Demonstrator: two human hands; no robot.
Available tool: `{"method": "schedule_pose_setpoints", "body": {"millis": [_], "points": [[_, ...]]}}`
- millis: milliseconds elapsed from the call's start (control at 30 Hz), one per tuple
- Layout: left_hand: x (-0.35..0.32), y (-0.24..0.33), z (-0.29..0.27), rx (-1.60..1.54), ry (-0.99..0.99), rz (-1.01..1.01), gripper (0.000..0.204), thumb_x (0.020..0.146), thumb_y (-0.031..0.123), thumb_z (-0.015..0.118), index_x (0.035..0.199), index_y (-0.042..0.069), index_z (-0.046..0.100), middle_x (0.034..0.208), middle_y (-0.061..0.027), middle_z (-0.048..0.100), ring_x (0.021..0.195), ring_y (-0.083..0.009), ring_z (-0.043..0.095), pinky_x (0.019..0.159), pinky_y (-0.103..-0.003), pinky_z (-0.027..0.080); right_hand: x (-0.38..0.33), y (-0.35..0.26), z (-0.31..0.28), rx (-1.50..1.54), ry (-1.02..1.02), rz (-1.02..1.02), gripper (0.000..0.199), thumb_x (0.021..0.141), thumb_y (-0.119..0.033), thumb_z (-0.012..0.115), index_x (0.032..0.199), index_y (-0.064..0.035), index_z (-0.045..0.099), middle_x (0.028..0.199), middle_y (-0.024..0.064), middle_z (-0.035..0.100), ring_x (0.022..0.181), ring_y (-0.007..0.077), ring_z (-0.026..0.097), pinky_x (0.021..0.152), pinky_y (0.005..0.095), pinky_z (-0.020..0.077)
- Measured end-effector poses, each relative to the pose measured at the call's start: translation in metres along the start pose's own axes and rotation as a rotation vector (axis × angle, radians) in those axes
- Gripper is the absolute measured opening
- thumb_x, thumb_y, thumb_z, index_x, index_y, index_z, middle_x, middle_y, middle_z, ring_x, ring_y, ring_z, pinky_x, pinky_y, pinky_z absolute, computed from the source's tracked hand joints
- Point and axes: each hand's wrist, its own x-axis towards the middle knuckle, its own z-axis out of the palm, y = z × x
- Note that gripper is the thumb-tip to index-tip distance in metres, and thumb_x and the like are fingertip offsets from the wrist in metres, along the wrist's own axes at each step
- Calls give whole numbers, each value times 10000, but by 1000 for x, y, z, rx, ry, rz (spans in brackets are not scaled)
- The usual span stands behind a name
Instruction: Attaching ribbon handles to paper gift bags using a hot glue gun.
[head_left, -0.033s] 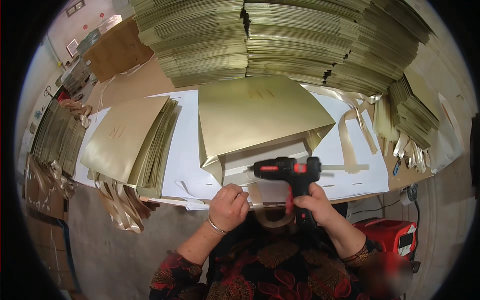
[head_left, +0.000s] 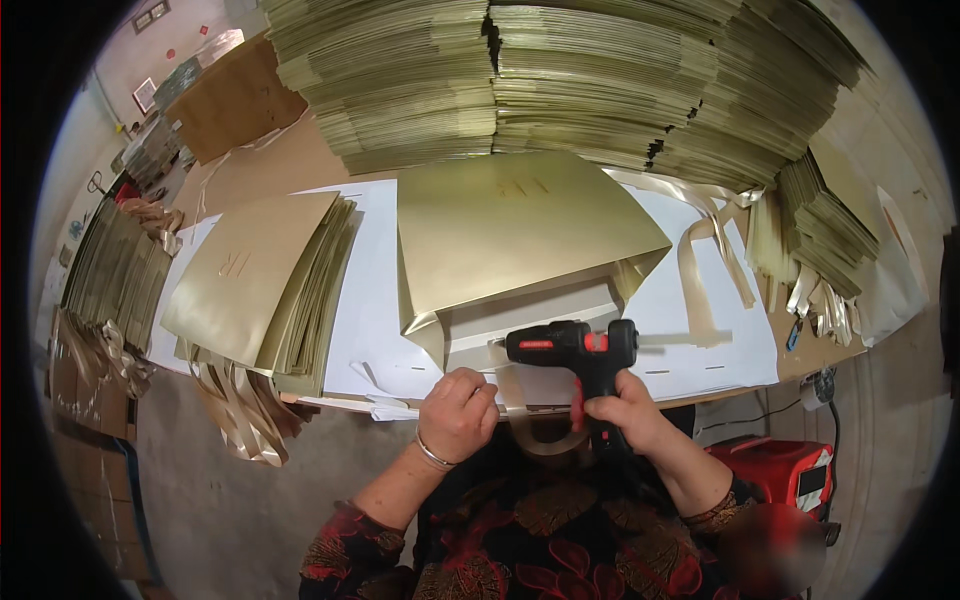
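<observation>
A gold paper bag (head_left: 520, 235) lies on white sheets in front of me, its open mouth toward me and the pale inside showing. My right hand (head_left: 628, 408) grips a black-and-red hot glue gun (head_left: 570, 345). Its nozzle points left, close to the mouth's near edge, and a translucent glue stick (head_left: 685, 339) juts from its back. Curled fingers close my left hand (head_left: 458, 412) beside that edge; what they pinch is hidden. Between my hands a beige ribbon (head_left: 515, 400) loops down past the table edge, partly behind the gun.
Tall stacks of folded gold bags (head_left: 590, 80) fill the far side. A pile of gold bags with ribbon handles (head_left: 250, 270) lies left. Loose ribbons (head_left: 700, 290) and another bag stack (head_left: 825, 220) are at right. A red case (head_left: 775, 470) stands below the table, right.
The glue gun has shifted very slightly down and left in my right hand. My left hand and the bag look unchanged.
</observation>
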Motion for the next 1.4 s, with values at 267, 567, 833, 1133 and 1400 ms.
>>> {"method": "schedule_pose_setpoints", "body": {"millis": [267,567,833,1133,1400], "points": [[-2,-3,1,-15,-6,34,177,643,18,668,816,27,634,840,-91,584,804,-265,607,714,-357,520,-26,-19,-3,-114,-12,81,292,783,-112,588,1046,16,593,857,92,666,726,152,637,631,307,529],[-1,-4,3,-27,-26,46,182,642,15,669,820,32,633,855,-90,595,810,-261,614,719,-346,523,19,-25,31,7,-4,-62,298,822,-71,570,1097,46,569,911,99,672,819,166,647,661,296,541],[-1,-4,1,-48,-2,26,180,634,8,668,806,39,625,848,-82,598,791,-249,616,707,-333,520,49,-12,49,-122,-29,-87,301,819,-115,610,1075,33,551,860,87,663,809,151,638,724,300,516],[0,-3,0,-94,4,-16,207,611,-9,667,805,58,644,831,-77,605,791,-264,627,690,-342,526,2,-24,-9,-714,371,-172,550,805,-160,650,1291,-1,450,790,52,583,668,173,579,641,332,502],[6,-1,-3,-40,-57,-13,178,625,-2,676,788,63,644,827,-68,604,787,-262,620,692,-353,519,-26,-62,-17,-1226,289,-86,681,799,-191,635,1386,-15,339,925,259,649,838,473,617,730,486,500]]}}
